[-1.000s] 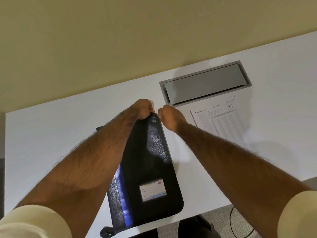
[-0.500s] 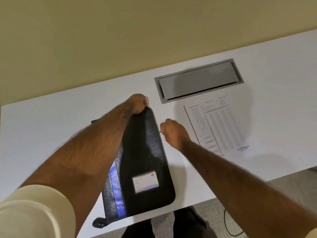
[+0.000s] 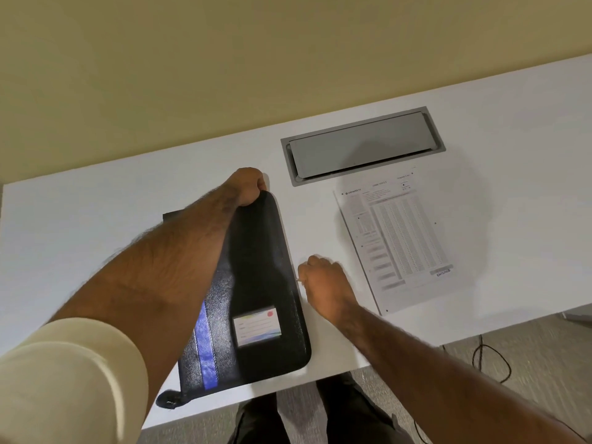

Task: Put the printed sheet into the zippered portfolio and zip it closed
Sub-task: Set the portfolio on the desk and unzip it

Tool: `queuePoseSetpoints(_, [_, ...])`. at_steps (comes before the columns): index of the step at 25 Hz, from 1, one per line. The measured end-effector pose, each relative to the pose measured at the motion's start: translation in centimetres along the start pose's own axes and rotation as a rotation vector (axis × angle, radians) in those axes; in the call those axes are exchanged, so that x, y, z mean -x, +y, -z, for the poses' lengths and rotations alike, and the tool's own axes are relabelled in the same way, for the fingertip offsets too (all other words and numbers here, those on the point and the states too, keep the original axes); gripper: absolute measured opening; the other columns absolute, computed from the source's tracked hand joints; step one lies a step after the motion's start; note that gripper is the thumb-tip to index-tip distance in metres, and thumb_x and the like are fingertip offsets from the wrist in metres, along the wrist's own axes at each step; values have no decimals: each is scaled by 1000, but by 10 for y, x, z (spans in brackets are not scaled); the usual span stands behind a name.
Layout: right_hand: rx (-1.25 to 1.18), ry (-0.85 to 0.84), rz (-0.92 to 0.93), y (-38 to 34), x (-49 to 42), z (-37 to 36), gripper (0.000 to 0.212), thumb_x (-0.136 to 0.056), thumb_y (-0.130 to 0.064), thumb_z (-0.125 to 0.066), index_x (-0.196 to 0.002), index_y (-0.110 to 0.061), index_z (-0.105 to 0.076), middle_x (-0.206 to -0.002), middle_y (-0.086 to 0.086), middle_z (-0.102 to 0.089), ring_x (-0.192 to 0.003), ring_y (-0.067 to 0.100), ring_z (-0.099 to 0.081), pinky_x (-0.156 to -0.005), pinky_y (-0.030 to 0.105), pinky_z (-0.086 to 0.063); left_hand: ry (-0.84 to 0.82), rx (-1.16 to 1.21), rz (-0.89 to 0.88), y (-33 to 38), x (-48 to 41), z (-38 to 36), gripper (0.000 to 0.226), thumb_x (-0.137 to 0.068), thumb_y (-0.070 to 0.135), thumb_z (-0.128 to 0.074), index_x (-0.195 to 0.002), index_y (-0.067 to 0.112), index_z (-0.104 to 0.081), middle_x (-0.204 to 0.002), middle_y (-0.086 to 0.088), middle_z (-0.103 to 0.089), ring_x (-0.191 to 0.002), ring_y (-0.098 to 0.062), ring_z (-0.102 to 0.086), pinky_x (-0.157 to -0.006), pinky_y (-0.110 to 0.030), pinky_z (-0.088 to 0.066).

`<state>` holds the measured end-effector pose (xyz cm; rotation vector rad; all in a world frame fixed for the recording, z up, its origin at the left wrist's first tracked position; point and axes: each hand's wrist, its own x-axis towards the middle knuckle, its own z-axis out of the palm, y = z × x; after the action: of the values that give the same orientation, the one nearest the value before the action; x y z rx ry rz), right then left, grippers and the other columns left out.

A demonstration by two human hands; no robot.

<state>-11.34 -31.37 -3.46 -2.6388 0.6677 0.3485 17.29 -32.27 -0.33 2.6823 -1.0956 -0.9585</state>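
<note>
A black leather zippered portfolio (image 3: 259,283) with a blue stripe and a card window lies on the white desk (image 3: 96,225), its long side pointing away from me. My left hand (image 3: 248,187) grips its far top corner. My right hand (image 3: 323,283) pinches the small metal zipper pull at the portfolio's right edge, about halfway down. The printed sheet (image 3: 397,241), filled with a table of small print, lies flat on the desk to the right of my right hand, apart from the portfolio.
A grey metal cable hatch (image 3: 362,145) is set into the desk behind the sheet. The desk's front edge runs just below the portfolio. A black cable (image 3: 490,357) lies on the carpet at the right. A beige wall stands behind the desk.
My right hand has drawn the zipper pull from the portfolio's top corner down along the right edge toward me. My left hand has kept hold of the top corner.
</note>
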Motion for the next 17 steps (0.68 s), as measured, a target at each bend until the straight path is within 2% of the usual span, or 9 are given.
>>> queuePoseSetpoints(3, [6,-19,9,3,18,-7,38,-75,-8,-80,-110,-18,-68,-107,6,-67,-98,23,-64,-93,40,-50,47,-9,17,-2,1,1,27,-91,-5,-55,-108,7,-72,-122,-14,-69,-114,-30,-62,-96,-35,-50])
queuePoseSetpoints(8, [-36,18,8,5,51,-20,30,-79,-11,-78,-107,-19,-69,-103,5,-68,-96,24,-65,-93,42,-50,110,-43,53,-6,3,-7,25,-93,-4,-53,-109,9,-68,-122,-14,-67,-114,-31,-61,-98,-40,-51])
queuePoseSetpoints(11, [-54,40,-22,4,68,-26,26,-84,-17,-76,-108,-19,-68,-107,5,-68,-99,25,-64,-96,42,-48,162,-151,48,5,19,-12,31,-93,-1,-55,-119,13,-63,-125,-13,-64,-114,-33,-60,-99,-42,-50])
queuePoseSetpoints(13, [-62,56,-65,1,73,-24,22,-84,-12,-71,-104,-18,-67,-105,6,-67,-99,26,-64,-91,41,-48,192,-311,-136,22,50,-25,45,-88,-3,-55,-129,16,-61,-131,-11,-61,-117,-34,-58,-103,-43,-48])
queuePoseSetpoints(15, [-65,81,-88,-6,79,-21,19,-81,-6,-65,-97,-17,-65,-98,6,-66,-94,28,-63,-81,41,-47,72,-445,-475,41,97,-54,49,-84,-3,-57,-127,20,-65,-130,-6,-64,-119,-30,-58,-106,-41,-44])
queuePoseSetpoints(17, [-30,98,-97,-11,81,-17,16,-84,-8,-58,-97,-16,-64,-96,7,-64,-91,30,-63,-77,40,-45,-73,-614,-713,53,153,-88,44,-84,0,-55,-117,24,-70,-121,0,-67,-120,-25,-57,-108,-39,-39])
